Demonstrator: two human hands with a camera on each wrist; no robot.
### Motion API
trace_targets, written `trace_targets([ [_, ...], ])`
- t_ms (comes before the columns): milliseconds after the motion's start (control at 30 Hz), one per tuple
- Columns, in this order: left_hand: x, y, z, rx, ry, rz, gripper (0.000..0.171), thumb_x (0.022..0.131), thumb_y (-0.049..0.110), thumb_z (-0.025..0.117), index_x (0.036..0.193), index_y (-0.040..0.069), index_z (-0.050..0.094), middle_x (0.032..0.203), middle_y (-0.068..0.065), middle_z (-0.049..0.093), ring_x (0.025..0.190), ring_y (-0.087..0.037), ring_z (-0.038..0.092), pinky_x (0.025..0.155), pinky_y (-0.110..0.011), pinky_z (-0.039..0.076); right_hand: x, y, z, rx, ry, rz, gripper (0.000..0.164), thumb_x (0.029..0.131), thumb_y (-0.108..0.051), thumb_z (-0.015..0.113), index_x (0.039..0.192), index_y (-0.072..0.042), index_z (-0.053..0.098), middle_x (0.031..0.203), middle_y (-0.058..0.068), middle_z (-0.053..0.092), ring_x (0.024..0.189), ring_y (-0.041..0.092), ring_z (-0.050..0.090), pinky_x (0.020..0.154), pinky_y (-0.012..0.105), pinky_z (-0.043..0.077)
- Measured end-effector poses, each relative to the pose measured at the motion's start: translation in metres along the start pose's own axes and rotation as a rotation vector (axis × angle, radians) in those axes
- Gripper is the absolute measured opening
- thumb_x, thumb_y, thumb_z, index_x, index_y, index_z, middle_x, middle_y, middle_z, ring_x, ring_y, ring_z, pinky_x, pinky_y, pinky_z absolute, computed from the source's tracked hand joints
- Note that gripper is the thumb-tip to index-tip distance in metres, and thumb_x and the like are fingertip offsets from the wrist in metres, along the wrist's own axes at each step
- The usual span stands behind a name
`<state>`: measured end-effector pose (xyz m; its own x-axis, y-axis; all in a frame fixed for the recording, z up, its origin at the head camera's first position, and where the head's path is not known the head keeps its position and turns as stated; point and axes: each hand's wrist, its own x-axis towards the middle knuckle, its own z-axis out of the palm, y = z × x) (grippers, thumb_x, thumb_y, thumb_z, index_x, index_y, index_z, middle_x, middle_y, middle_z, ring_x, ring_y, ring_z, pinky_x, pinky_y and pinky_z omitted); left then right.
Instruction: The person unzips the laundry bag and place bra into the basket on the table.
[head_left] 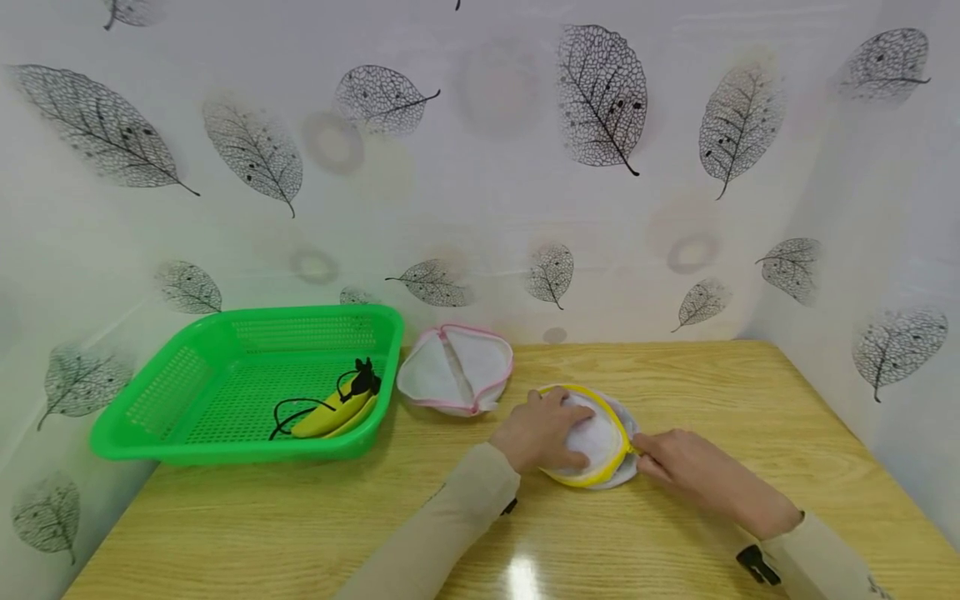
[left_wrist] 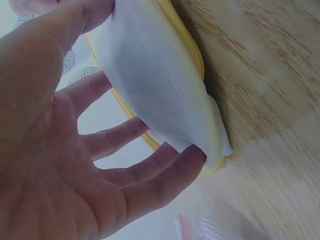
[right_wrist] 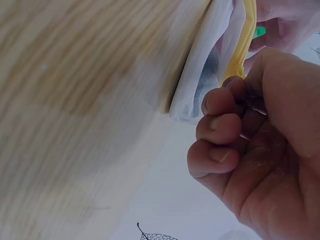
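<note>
Zipper handling on a white mesh pouch (head_left: 597, 442), lying on the wooden table (head_left: 735, 383), appears in hand; the next move likely calls for firm fabric and a level pull. Your left hand (head_left: 538, 432) presses the pouch, fingers spread; your right hand (head_left: 697, 468), fingers curled, pinches the yellow zipper (head_left: 620, 427) near its end.

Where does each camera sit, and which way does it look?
Head: worn on the head, facing forward and down at the table; left hand, right hand and sleeves show.
Left: worn on that wrist, facing the yellow-trimmed bag; left hand shows.
Right: worn on that wrist, facing the bag; both hands show.
Both wrist views share bag and table.
</note>
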<state>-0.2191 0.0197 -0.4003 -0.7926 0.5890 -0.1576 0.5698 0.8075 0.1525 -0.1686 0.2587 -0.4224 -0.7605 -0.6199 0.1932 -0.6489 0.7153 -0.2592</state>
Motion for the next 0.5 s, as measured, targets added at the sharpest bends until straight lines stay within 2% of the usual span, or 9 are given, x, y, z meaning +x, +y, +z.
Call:
trace_targets([
  [233,-0.0001,-0.0006,-0.0004,0.001,-0.001,-0.001,0.067,0.089,0.056,0.072,0.150,0.036,0.051,0.157,-0.005,0.044,0.126,-0.033,0.055,0.088,-0.040,0.058,-0.0005,0.0005,0.0030,0.027,0.017,-0.060,0.030,0.098,-0.003,0.060,0.080,-0.022,0.045,0.068,-0.021,0.025,0.061,-0.009,0.025,0.054,0.014,0.028],
  [367,0.0002,-0.0007,0.0002,0.001,-0.004,-0.002,0.068,0.089,0.056,0.072,0.150,0.037,0.051,0.158,-0.004,0.044,0.126,-0.033,0.055,0.089,-0.040,0.057,-0.0004,-0.0002,0.0035,0.012,0.019,-0.062,0.029,0.097,-0.004,0.061,0.081,-0.022,0.045,0.068,-0.021,0.026,0.061,-0.009,0.026,0.055,0.014,0.029],
  [500,0.0003,-0.0005,-0.0001,0.000,-0.006,-0.004,0.068,0.089,0.056,0.072,0.150,0.037,0.051,0.158,-0.004,0.044,0.127,-0.033,0.054,0.089,-0.040,0.057,-0.0001,-0.0015,0.0028,0.011,-0.005,-0.029,0.027,0.097,-0.006,0.061,0.081,-0.023,0.047,0.067,-0.020,0.029,0.060,-0.008,0.029,0.055,0.015,0.030],
])
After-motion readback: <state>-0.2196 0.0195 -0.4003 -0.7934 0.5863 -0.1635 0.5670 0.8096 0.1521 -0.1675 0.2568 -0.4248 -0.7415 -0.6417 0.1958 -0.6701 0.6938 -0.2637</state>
